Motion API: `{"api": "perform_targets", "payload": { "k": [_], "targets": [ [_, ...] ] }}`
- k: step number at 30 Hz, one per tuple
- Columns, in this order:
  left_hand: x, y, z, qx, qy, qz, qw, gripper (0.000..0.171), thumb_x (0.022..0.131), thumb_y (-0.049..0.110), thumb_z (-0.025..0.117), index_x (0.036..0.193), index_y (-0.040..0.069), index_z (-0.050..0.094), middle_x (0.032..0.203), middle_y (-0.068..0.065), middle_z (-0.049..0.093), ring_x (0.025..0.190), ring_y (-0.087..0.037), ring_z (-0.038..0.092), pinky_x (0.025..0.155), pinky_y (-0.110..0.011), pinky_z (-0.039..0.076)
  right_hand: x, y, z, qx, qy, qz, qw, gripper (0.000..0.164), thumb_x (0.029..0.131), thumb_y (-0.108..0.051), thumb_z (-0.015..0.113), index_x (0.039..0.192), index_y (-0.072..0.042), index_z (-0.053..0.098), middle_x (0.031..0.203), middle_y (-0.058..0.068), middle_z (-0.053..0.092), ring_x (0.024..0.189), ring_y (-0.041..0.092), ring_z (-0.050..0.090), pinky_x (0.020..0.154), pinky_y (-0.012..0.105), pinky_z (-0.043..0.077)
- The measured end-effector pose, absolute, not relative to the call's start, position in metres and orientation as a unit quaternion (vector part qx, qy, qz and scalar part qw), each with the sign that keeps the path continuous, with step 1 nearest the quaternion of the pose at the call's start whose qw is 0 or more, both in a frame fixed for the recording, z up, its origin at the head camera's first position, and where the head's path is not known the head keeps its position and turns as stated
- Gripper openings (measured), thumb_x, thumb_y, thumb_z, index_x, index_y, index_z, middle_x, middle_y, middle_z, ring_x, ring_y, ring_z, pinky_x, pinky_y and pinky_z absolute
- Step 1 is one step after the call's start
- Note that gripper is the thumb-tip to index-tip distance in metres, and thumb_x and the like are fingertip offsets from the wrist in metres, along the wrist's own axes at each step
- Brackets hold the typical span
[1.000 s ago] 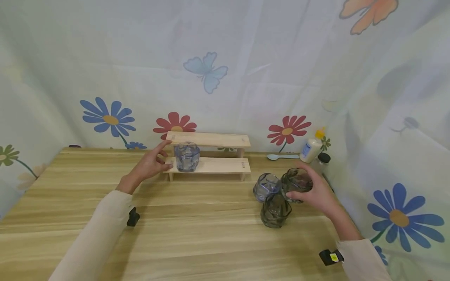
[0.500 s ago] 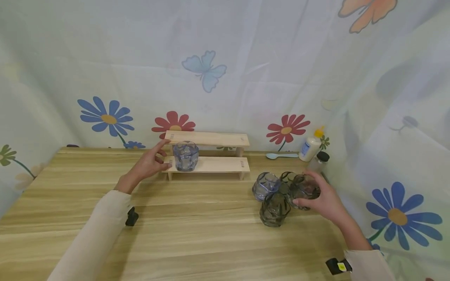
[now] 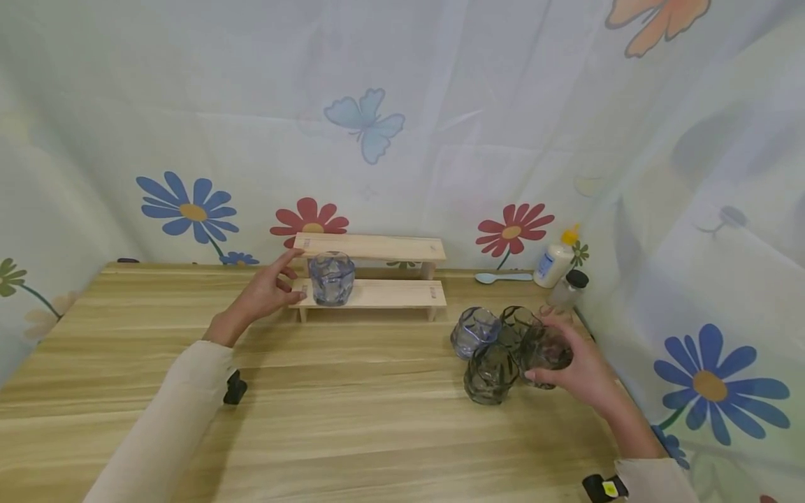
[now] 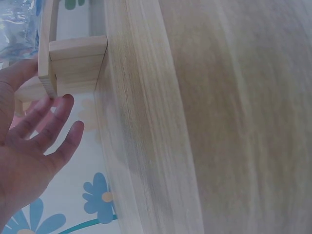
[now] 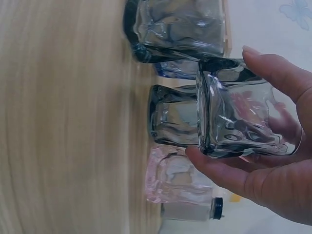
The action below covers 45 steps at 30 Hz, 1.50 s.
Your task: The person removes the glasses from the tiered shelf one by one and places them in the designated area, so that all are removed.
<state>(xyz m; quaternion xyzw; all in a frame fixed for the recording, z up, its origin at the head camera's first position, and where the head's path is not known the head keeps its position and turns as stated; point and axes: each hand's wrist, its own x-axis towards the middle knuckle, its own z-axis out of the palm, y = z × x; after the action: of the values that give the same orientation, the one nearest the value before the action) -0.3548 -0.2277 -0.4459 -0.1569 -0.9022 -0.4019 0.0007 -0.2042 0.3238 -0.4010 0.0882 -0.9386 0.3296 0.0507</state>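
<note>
My right hand (image 3: 581, 367) grips a dark grey glass tumbler (image 3: 546, 353), thumb on its near side and fingers round the far side. In the right wrist view that tumbler (image 5: 239, 109) is tilted, its base away from the palm. Beside it stand another grey tumbler (image 3: 492, 375), a second grey one (image 3: 519, 323) and a bluish one (image 3: 474, 334). My left hand (image 3: 267, 290) rests against the left end of a two-step wooden shelf (image 3: 390, 295), fingers loosely extended. A bluish glass (image 3: 332, 279) stands on its lower step, just right of those fingers.
A pink glass (image 5: 175, 176) stands near a black-capped jar (image 3: 568, 288). Behind are a white bottle with a yellow top (image 3: 555, 262) and a pale blue spoon (image 3: 503, 278). A printed curtain (image 3: 440, 175) hangs along the back and sides of the wooden table (image 3: 352, 419).
My right hand has carried the grey tumbler rightward and towards me, uncovering the grey tumbler behind it. The left hand has stayed at the shelf's left end.
</note>
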Motion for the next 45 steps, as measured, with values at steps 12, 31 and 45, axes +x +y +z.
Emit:
{"api": "perform_targets", "payload": {
  "k": [12, 31, 45],
  "targets": [
    [-0.356, -0.229, -0.448, -0.155, -0.901, -0.405, 0.001, 0.09, 0.09, 0.01, 0.073, 0.16, 0.023, 0.019, 0.126, -0.027, 0.053, 0.105, -0.043, 0.066, 0.084, -0.051, 0.057, -0.205, 0.328, -0.427, 0.085, -0.935, 0.341, 0.042, 0.093, 0.07, -0.025, 0.092, 0.145, -0.003, 0.041, 0.143, 0.031, 0.047, 0.129, 0.052, 0.045, 0.1, 0.069, 0.039],
    [-0.357, -0.23, -0.451, -0.151, -0.904, -0.401, 0.001, 0.089, 0.09, 0.011, 0.073, 0.16, 0.024, 0.019, 0.127, -0.026, 0.052, 0.105, -0.043, 0.066, 0.085, -0.052, 0.057, -0.207, 0.326, -0.454, 0.081, -0.929, 0.357, 0.047, 0.095, 0.067, -0.019, 0.094, 0.144, -0.003, 0.04, 0.136, 0.033, 0.053, 0.126, 0.052, 0.05, 0.101, 0.067, 0.039],
    [-0.355, -0.228, -0.447, -0.157, -0.898, -0.412, 0.001, 0.089, 0.09, 0.01, 0.073, 0.16, 0.023, 0.019, 0.127, -0.027, 0.052, 0.104, -0.043, 0.066, 0.084, -0.05, 0.057, -0.209, 0.326, -0.461, 0.085, -0.911, 0.398, 0.067, 0.098, 0.065, -0.01, 0.094, 0.141, 0.003, 0.033, 0.141, 0.033, 0.044, 0.128, 0.056, 0.046, 0.104, 0.066, 0.035]
  ]
}}
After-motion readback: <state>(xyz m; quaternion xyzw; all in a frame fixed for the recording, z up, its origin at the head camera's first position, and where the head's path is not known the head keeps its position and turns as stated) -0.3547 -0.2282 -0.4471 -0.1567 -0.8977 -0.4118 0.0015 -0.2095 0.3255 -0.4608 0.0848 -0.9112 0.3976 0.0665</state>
